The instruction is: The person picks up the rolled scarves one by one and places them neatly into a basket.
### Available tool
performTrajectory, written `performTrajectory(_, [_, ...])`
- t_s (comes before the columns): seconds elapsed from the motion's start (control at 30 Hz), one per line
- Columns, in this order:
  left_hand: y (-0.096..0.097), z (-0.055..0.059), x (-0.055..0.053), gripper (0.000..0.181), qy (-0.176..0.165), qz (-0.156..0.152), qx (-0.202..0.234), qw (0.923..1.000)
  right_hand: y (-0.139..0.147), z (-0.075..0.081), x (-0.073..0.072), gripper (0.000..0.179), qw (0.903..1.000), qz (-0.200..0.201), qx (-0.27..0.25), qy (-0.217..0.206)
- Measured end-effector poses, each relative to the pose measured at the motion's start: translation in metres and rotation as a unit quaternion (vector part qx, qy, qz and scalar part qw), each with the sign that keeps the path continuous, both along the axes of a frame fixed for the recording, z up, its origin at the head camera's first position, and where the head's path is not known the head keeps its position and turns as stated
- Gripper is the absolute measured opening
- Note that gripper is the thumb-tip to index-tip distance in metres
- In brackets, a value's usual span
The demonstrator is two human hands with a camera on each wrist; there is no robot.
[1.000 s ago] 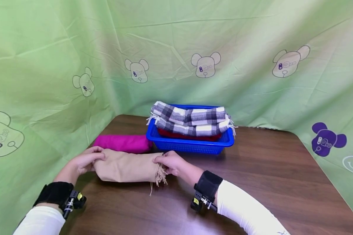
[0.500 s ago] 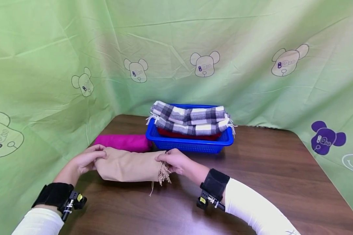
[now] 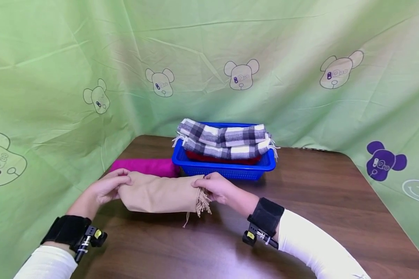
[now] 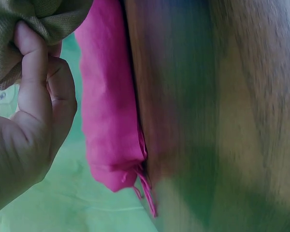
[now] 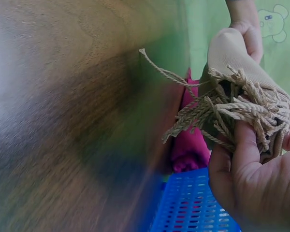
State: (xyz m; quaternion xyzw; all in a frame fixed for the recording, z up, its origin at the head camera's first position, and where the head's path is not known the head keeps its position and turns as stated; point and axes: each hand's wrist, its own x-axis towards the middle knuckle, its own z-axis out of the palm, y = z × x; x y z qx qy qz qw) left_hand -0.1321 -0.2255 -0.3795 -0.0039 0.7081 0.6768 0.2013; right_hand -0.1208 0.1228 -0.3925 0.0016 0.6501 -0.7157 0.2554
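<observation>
A beige folded scarf with a fringed end hangs between both hands, above the table. My left hand pinches its left end, thumb on top; in the left wrist view the fingers press into the bunched cloth. My right hand grips the fringed right end, thumb over the top edge. The right wrist view shows tan twisted tassels spilling over the right fingers. Just behind the beige scarf lies a rolled magenta scarf, partly hidden by it.
A blue plastic basket stands at the back of the brown wooden table. In it a grey-and-white checked scarf lies on top of dark red cloth. Green printed curtain encloses the back and sides.
Both hands have lifted the beige scarf slightly and carried it to the right, still gripping its ends. The basket and magenta scarf stay in place.
</observation>
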Motion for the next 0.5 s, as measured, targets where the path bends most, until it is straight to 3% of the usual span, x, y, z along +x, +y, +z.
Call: performTrajectory(0.5, [0.044, 0.007, 0.006, 0.020, -0.012, 0.022, 0.025, 0.9994, 0.041, 0.007, 0.010, 0.021, 0.9999, -0.006, 0.011, 0.009])
